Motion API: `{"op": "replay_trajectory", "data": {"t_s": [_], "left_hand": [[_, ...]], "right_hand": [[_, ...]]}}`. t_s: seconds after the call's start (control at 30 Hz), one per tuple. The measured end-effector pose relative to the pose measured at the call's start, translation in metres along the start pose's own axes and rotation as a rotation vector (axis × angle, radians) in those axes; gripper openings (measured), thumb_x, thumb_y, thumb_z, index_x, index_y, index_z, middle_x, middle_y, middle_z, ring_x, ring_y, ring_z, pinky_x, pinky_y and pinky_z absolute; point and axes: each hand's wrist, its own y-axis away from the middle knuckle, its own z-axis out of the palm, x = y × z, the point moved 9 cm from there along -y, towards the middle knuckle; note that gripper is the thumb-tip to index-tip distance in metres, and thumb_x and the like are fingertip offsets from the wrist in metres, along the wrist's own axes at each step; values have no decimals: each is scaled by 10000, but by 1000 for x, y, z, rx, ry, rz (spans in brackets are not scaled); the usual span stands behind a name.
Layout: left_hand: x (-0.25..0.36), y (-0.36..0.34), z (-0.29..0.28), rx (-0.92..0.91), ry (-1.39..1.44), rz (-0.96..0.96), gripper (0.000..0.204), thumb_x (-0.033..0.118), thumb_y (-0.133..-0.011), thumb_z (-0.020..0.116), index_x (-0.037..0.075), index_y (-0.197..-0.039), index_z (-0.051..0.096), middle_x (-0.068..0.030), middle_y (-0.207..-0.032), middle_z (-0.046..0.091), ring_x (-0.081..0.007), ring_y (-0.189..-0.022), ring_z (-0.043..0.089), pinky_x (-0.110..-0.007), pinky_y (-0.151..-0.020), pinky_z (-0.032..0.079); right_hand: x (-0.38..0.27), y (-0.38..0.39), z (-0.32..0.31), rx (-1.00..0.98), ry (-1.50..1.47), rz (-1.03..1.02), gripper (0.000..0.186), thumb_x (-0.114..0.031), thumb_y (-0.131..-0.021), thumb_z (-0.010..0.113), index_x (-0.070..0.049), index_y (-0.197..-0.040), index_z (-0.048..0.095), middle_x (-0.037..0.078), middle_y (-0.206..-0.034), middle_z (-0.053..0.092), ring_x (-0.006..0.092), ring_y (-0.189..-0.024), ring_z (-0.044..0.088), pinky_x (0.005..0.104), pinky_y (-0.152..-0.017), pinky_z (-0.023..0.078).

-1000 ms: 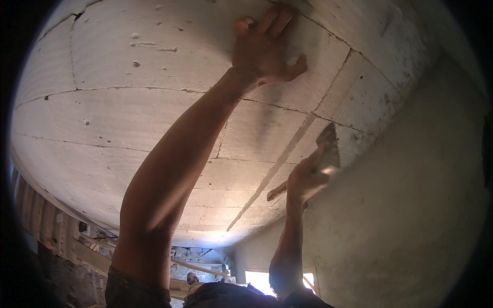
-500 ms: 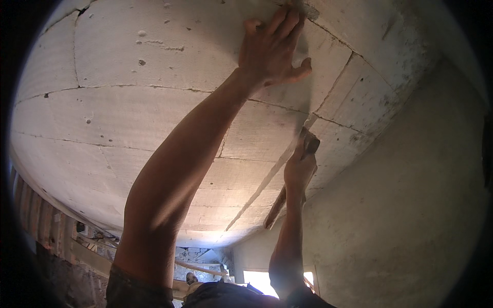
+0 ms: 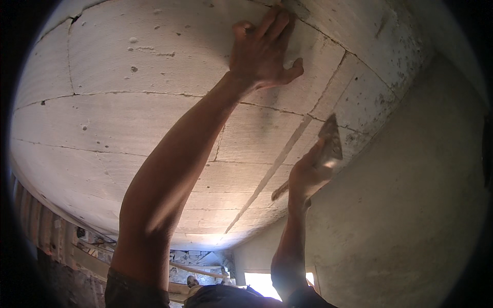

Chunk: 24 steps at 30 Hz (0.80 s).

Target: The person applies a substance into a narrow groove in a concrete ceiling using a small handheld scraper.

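Note:
My left hand [image 3: 262, 49] reaches high against a surface of large pale blocks [image 3: 169, 123], fingers spread and thumb out to the right. Its fingertips lie beside a dark joint near the upper edge of view. Lower and to the right, my right hand [image 3: 308, 174] is closed around a hatchet-like tool. Above the fist shows the tool's flat, pointed metal head [image 3: 334, 136], tilted and catching light. Its wooden handle [image 3: 280, 191] sticks out below the hand. A straight grey strip [image 3: 269, 174] runs down the blocks left of the right hand; I cannot tell whether it is a groove or filler.
A smooth grey-beige wall [image 3: 390, 205] meets the blocks at a corner on the right. Low down are a bright opening [image 3: 262, 283], a pale wooden pole [image 3: 197, 269] and rubble. Corrugated sheeting [image 3: 38, 210] stands at the lower left.
My right hand has moved slightly right and down, turning the tool so its flat head shows. The left hand stays on the blocks, its place in view shifted slightly left.

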Motion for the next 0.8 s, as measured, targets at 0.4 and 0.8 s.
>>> {"op": "replay_trajectory", "data": {"t_s": [0.4, 0.8], "left_hand": [[0, -1, 4, 2, 49, -3, 790, 587, -770, 605, 57, -1352, 534, -63, -1365, 475, -162, -1315, 366, -460, -893, 282], [5, 0, 10, -41, 27, -22, 817, 569, -765, 623, 52, -1384, 494, -74, -1415, 438, -183, -1330, 365, -488, -897, 307]], "right_hand": [[11, -15, 1, -114, 18, 229, 447, -316, -1011, 484, 72, -1216, 573, 273, -981, 669, 424, -900, 673, 475, -737, 526], [56, -20, 26, -164, 92, 117, 364, -256, -1000, 525, 91, -946, 623, 220, -727, 668, 316, -592, 656, 437, -563, 477]]}}
